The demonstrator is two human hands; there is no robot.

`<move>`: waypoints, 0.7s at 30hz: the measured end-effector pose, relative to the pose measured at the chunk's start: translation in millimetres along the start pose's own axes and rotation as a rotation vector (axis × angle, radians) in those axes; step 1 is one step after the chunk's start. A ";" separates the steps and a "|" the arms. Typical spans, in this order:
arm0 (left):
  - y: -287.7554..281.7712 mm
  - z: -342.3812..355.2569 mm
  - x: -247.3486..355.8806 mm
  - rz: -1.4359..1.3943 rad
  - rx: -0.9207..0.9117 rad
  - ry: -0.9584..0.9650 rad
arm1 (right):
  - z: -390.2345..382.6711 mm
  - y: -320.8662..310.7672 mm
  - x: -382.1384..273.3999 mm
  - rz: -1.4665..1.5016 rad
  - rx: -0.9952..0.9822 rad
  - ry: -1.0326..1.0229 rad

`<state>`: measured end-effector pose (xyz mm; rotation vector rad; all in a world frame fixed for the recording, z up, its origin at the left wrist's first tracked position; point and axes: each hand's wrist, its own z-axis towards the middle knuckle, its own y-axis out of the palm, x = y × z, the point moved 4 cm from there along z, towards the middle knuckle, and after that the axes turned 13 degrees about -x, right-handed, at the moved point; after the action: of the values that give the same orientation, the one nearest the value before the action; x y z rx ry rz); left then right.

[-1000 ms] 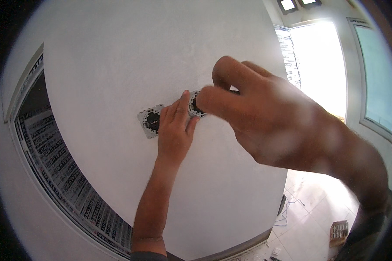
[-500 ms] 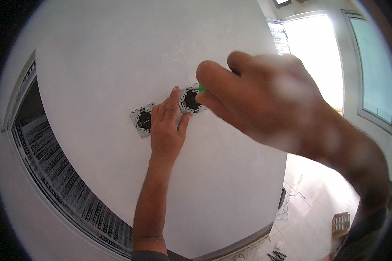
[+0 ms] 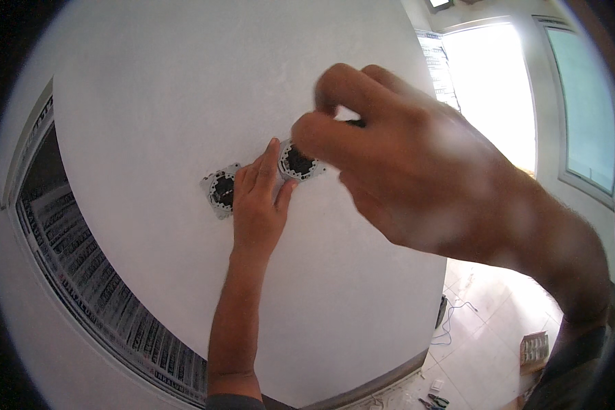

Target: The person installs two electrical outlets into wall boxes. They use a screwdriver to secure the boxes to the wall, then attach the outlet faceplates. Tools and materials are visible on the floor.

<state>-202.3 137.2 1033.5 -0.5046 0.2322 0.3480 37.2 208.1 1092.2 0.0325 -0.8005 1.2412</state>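
Observation:
Two round electrical mounting frames with grey metal plates and black centres are set in a pale wall. The right mounting frame [image 3: 299, 164] is partly covered by my hands, and the left mounting frame [image 3: 222, 191] shows beside my left wrist. My left hand [image 3: 258, 198] lies with outstretched fingers between them, its fingertips and thumb at the edge of the right frame. In front of that frame's upper part, my right hand [image 3: 410, 157] is closed round what appears to be a screwdriver [image 3: 355, 124]. Only a dark bit of its handle shows; the tip is hidden behind the fingers.
A window opening with a printed-film frame [image 3: 116, 273] curves along the left. On the tiled floor at lower right lie pliers [image 3: 438, 400], a blue cable [image 3: 449, 321] and a small box [image 3: 534, 348]. A bright doorway [image 3: 492, 89] and a window [image 3: 584, 109] stand at the right.
My right hand has turned, its knuckles shifting up and its fingers slightly left. The green part seen at its fingertips is now hidden. My left hand stays at the frame.

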 end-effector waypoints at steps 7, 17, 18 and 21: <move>1.1 0.3 -2.5 -0.018 -0.017 -0.010 | 11.3 -7.9 1.8 -0.127 -0.411 0.213; 1.0 -2.6 -3.2 -0.013 0.016 0.040 | 6.7 -11.2 -6.3 -0.077 -0.391 0.158; 1.7 -3.2 -4.0 -0.009 0.025 0.048 | 7.4 -11.1 -6.5 -0.070 -0.356 0.142; 1.1 -3.9 -2.5 -0.025 0.027 0.051 | 4.5 -5.8 -5.0 -0.036 -0.082 -0.031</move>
<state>-205.5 135.4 1030.4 -0.4899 0.2792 0.3076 39.3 199.9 1095.0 0.0002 -0.8739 1.1752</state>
